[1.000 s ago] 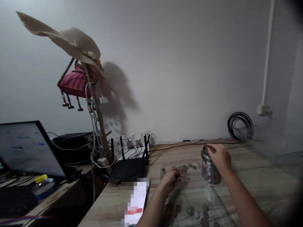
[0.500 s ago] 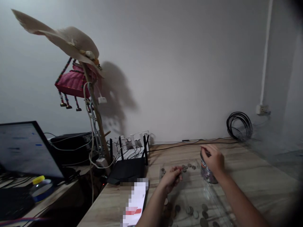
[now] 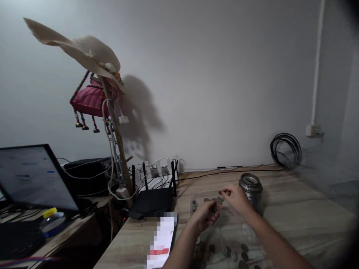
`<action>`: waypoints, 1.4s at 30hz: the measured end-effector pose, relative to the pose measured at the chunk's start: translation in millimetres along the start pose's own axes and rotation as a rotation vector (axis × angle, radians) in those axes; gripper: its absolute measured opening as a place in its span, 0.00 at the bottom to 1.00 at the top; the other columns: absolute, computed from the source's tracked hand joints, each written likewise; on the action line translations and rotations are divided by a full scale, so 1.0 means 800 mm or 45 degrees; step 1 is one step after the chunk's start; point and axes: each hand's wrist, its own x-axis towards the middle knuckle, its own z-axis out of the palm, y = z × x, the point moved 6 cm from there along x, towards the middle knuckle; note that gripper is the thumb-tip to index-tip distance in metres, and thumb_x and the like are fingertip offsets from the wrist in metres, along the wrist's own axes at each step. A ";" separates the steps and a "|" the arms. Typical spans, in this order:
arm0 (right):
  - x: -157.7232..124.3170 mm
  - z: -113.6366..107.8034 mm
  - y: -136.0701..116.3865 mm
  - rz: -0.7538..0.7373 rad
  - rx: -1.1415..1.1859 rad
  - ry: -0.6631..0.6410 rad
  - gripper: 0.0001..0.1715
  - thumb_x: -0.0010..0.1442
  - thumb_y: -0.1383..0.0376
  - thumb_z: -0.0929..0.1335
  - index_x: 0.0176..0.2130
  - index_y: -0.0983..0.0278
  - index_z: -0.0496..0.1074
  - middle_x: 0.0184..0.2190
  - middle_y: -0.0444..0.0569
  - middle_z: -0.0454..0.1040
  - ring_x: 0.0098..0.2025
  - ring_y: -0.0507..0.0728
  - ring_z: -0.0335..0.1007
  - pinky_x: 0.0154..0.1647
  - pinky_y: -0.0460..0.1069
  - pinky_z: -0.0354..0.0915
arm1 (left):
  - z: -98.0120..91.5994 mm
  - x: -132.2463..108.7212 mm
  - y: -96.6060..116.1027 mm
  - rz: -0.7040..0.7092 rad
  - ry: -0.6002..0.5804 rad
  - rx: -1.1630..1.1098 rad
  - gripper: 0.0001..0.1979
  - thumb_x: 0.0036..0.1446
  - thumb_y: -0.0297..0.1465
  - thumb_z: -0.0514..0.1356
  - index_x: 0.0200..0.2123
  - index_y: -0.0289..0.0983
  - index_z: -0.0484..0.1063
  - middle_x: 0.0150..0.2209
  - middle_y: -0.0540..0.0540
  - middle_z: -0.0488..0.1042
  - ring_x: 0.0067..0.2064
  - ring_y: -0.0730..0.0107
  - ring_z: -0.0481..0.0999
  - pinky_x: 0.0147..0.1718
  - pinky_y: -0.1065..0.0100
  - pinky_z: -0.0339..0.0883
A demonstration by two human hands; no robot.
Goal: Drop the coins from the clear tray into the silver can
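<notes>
A metal tin with a slotted lid stands upright on the wooden table. My right hand hovers just left of the tin, its fingers pinched together over loose coins; what it pinches is too small to name. Beside and below it, my left hand is cupped and curled around something, probably coins. More coins lie scattered on a clear plastic sheet near the front edge.
A black router and a power strip with cables sit left of the coins. A phone lies at the front. A stand carries a hat and pink bag. A monitor stands far left, coiled cable at the wall.
My right hand left the top of the tin and moved left to the coins beside my left hand. The tin now stands uncovered.
</notes>
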 end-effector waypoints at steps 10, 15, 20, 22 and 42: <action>0.006 -0.134 0.100 0.320 -0.527 0.434 0.12 0.49 0.58 0.64 0.29 0.58 0.76 0.27 0.48 0.73 0.30 0.55 0.66 0.25 0.47 0.56 | -0.013 0.005 0.008 0.129 0.108 -0.124 0.13 0.43 0.23 0.55 0.36 0.31 0.66 0.27 0.46 0.71 0.17 0.85 0.58 0.14 0.78 0.38; 0.008 -0.128 0.114 0.357 -0.566 0.428 0.13 0.48 0.57 0.64 0.29 0.57 0.76 0.26 0.48 0.73 0.28 0.55 0.67 0.23 0.46 0.54 | -0.013 0.006 0.009 0.196 0.098 -0.024 0.13 0.46 0.30 0.59 0.36 0.34 0.63 0.30 0.45 0.74 0.16 0.86 0.57 0.15 0.78 0.36; 0.007 -0.134 0.101 0.365 -0.642 0.465 0.12 0.48 0.57 0.64 0.29 0.57 0.76 0.27 0.48 0.73 0.30 0.56 0.66 0.25 0.48 0.55 | -0.011 0.005 0.012 0.265 0.088 0.085 0.13 0.45 0.36 0.61 0.30 0.34 0.64 0.30 0.45 0.75 0.15 0.86 0.56 0.15 0.75 0.36; 0.008 -0.137 0.085 0.265 -0.629 0.484 0.12 0.50 0.58 0.64 0.29 0.59 0.76 0.28 0.48 0.74 0.33 0.57 0.66 0.30 0.49 0.58 | -0.010 0.005 0.013 0.299 0.060 0.086 0.13 0.44 0.36 0.62 0.29 0.34 0.65 0.28 0.45 0.75 0.15 0.86 0.56 0.16 0.75 0.37; -0.003 -0.024 -0.011 -0.131 -0.314 0.120 0.12 0.56 0.64 0.61 0.31 0.60 0.74 0.31 0.47 0.73 0.37 0.55 0.65 0.37 0.48 0.57 | -0.006 0.001 0.007 -0.003 -0.037 -0.344 0.13 0.49 0.29 0.56 0.39 0.30 0.68 0.21 0.52 0.66 0.16 0.86 0.58 0.12 0.80 0.41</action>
